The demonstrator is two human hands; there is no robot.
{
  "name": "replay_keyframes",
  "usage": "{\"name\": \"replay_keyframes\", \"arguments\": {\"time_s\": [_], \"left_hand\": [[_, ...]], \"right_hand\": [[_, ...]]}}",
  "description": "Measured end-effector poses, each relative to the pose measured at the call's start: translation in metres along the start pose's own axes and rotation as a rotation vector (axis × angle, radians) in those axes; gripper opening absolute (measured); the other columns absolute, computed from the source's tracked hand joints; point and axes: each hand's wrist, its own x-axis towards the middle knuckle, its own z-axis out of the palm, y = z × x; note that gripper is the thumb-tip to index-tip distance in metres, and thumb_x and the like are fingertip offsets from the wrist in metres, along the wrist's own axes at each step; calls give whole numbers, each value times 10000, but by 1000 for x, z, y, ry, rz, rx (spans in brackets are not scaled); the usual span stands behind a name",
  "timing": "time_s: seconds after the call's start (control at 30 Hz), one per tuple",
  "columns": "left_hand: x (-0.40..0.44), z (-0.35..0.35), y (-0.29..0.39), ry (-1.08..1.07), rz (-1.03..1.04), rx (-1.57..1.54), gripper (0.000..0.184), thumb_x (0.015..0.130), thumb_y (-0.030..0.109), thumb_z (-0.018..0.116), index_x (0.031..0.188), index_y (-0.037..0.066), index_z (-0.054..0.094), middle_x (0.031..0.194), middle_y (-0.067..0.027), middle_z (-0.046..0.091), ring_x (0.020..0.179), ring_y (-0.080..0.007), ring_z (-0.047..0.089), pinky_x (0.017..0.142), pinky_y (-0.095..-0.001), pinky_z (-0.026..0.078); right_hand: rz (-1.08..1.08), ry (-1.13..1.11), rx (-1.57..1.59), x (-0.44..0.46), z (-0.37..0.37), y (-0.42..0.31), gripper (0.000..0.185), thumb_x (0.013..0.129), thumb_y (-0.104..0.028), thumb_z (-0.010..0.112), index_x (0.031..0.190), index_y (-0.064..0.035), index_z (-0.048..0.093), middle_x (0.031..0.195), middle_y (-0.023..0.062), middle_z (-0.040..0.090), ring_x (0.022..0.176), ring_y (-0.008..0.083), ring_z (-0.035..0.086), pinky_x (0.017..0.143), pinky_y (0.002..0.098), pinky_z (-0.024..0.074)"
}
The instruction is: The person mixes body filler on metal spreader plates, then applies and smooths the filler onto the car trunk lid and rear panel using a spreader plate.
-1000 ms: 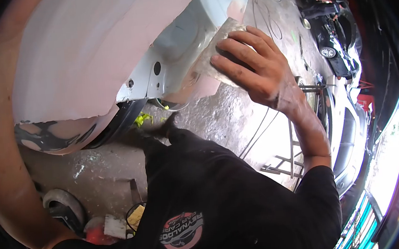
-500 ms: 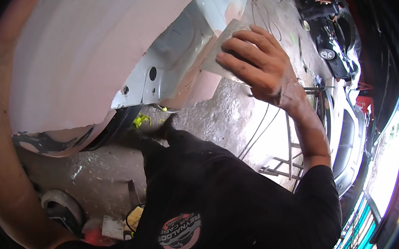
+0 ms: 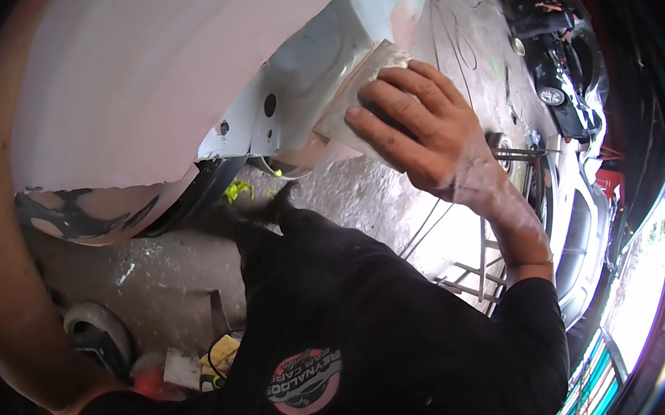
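Pad slid down the panel edge, gripped in my right hand; uneven finger pressure could gouge.

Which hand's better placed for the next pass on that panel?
Probably your right hand: it holds the flat pad at the edge of the panel; your left hand is out of view.

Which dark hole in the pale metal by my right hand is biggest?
The black oval hole: it's clearly larger than the round hole to its lower left and the tiny hole beneath.
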Motion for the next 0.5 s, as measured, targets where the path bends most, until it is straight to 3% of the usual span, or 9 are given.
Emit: {"name": "replay_keyframes", "arguments": {"time_s": [0.5], "left_hand": [[-9, -8, 4, 0, -2, 1, 311, 998, 167, 639, 1247, -19, 633, 1191, -92, 678, 1073, -186, 662, 920, -330, 543]], "right_hand": [[-17, -64, 47, 8, -13, -36, 389, 810, -150, 698, 1168, -7, 647, 1138, 158, 605, 1095, 329, 604, 949, 514, 482]]}}
